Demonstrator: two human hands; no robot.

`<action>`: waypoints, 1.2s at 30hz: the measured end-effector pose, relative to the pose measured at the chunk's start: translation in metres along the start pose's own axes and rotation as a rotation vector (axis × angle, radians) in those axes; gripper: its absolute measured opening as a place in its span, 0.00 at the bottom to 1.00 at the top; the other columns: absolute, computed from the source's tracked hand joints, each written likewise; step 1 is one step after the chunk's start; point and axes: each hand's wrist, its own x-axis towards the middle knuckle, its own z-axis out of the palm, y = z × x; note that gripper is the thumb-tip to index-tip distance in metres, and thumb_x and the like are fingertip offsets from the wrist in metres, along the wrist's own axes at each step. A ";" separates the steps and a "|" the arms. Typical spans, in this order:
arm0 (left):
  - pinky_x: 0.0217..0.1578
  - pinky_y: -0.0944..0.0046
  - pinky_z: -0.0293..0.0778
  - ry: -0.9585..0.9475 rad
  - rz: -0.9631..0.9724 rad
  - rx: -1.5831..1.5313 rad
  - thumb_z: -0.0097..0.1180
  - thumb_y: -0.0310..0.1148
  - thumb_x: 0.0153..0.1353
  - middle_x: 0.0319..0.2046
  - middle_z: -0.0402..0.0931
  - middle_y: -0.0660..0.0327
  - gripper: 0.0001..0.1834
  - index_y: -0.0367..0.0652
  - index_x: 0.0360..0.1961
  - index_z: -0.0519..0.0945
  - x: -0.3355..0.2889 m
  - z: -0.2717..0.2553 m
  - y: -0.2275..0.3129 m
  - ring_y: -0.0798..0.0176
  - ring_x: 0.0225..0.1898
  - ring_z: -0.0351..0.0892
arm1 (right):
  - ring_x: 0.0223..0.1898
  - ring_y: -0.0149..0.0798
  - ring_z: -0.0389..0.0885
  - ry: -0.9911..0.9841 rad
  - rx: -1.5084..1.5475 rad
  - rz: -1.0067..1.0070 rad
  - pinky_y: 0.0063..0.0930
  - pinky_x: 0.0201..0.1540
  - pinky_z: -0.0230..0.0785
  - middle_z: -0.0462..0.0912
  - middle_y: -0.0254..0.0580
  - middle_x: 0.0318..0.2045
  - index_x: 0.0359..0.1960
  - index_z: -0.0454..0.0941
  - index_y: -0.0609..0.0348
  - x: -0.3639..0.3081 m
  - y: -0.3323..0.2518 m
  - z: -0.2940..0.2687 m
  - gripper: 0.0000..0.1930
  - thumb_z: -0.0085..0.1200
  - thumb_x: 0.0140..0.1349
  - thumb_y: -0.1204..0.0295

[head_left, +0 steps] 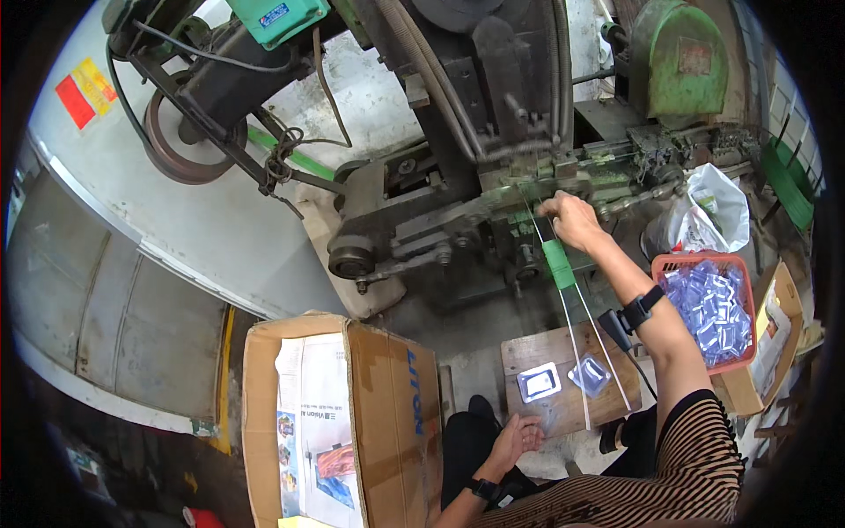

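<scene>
My right hand (572, 222) reaches up to the machine's working area, its fingers curled together near the upper end of two long thin white rods (574, 333). Green tape (557, 264) binds the rods together just below that hand. What the fingers hold, if anything, is too small to make out. The rods slope down over a wooden board (519, 352), where a white-edged clear plastic piece (539, 383) and a bluish clear plastic piece (591, 377) lie. My left hand (519, 440) hovers at the board's near left edge, fingers loosely apart and holding nothing visible.
A dark, greasy machine (502, 106) fills the far side. Right of the board sits a red basket (751, 304) heaped with clear plastic pieces, beside a white plastic bag (726, 207) and an open carton (742, 392). A large cardboard box (396, 422) stands at left.
</scene>
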 end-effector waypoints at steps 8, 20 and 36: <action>0.39 0.66 0.69 0.054 0.013 0.039 0.32 0.58 0.64 0.39 0.73 0.58 0.32 0.42 0.56 0.63 0.009 0.038 -0.004 0.65 0.38 0.73 | 0.43 0.51 0.76 -0.010 0.362 -0.091 0.34 0.46 0.68 0.79 0.49 0.37 0.37 0.79 0.63 -0.050 0.023 0.020 0.13 0.46 0.49 0.81; 0.39 0.63 0.73 -0.090 0.143 -0.052 0.31 0.58 0.64 0.38 0.73 0.54 0.32 0.39 0.52 0.64 0.009 0.148 -0.001 0.60 0.40 0.75 | 0.28 0.44 0.79 -0.115 0.408 0.042 0.34 0.33 0.69 0.79 0.46 0.23 0.28 0.79 0.62 -0.192 -0.007 -0.018 0.07 0.56 0.49 0.71; 0.32 0.51 0.79 -0.013 0.234 -0.071 0.32 0.48 0.68 0.41 0.74 0.60 0.17 0.50 0.48 0.66 0.024 0.181 0.020 0.59 0.38 0.77 | 0.34 0.52 0.78 0.019 0.369 -0.038 0.38 0.37 0.70 0.79 0.51 0.30 0.33 0.78 0.63 -0.279 -0.025 -0.041 0.08 0.50 0.52 0.78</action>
